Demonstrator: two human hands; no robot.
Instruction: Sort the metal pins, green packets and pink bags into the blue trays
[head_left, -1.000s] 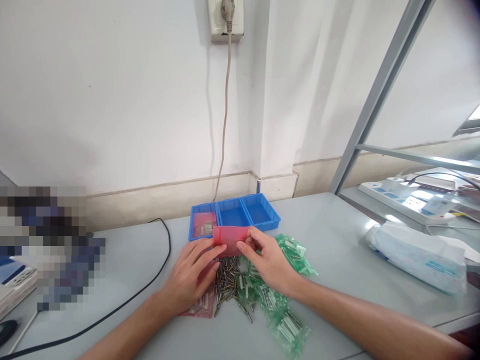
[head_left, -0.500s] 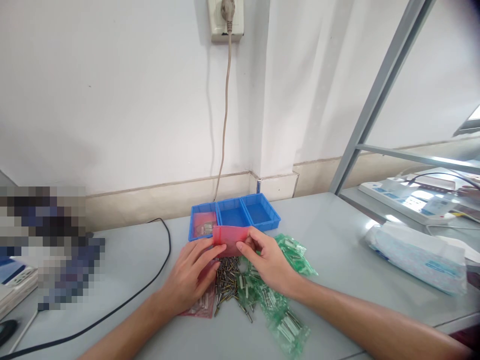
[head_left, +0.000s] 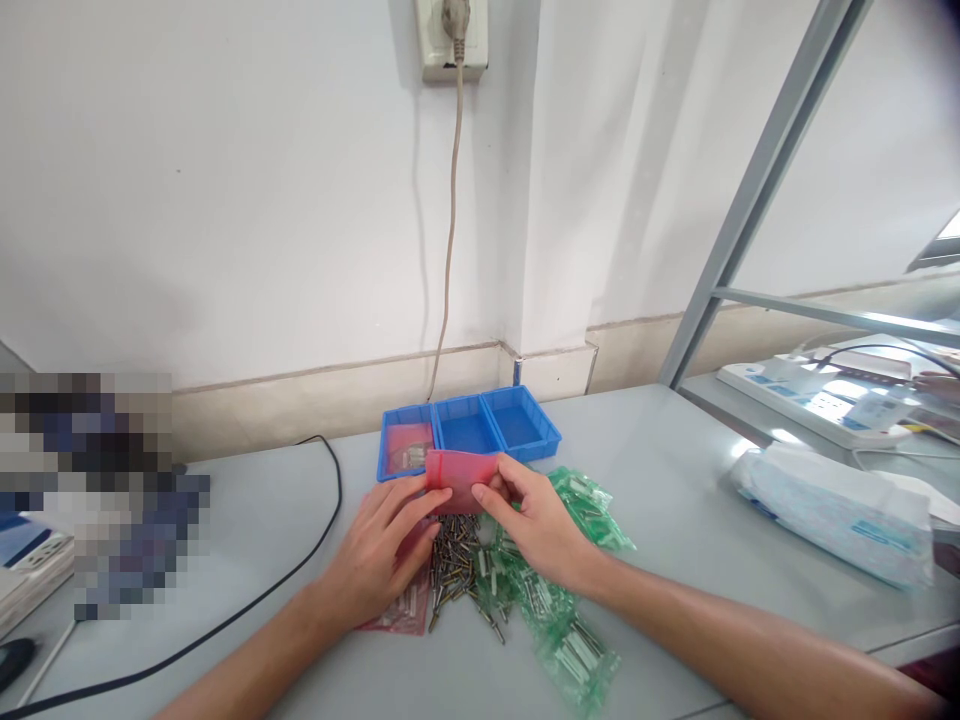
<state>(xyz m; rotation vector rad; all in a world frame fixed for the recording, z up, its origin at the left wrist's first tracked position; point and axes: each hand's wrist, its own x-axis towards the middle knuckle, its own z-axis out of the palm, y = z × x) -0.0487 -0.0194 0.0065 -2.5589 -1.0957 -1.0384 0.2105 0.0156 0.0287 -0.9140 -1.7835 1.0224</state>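
Observation:
A small red plastic bag (head_left: 465,472) is held up between my two hands, above the table. My left hand (head_left: 379,550) pinches its left side between the fingers. At the bag's right side, my right hand (head_left: 536,515) grips with thumb and fingers. Below the bag lies a loose heap of small metal pins (head_left: 454,565), partly hidden by the hands. Another red bag (head_left: 401,612) with clear pieces in it lies under my left hand. Green bags (head_left: 577,655) holding light-coloured and metal parts lie around and beneath my right hand.
A blue three-compartment tray (head_left: 517,450) stands behind the hands; its left compartment holds a red bag (head_left: 409,437). A black cable (head_left: 300,555) runs across the table's left. To the right are a tissue pack (head_left: 840,515), power strips (head_left: 802,400) and a metal frame post (head_left: 750,200).

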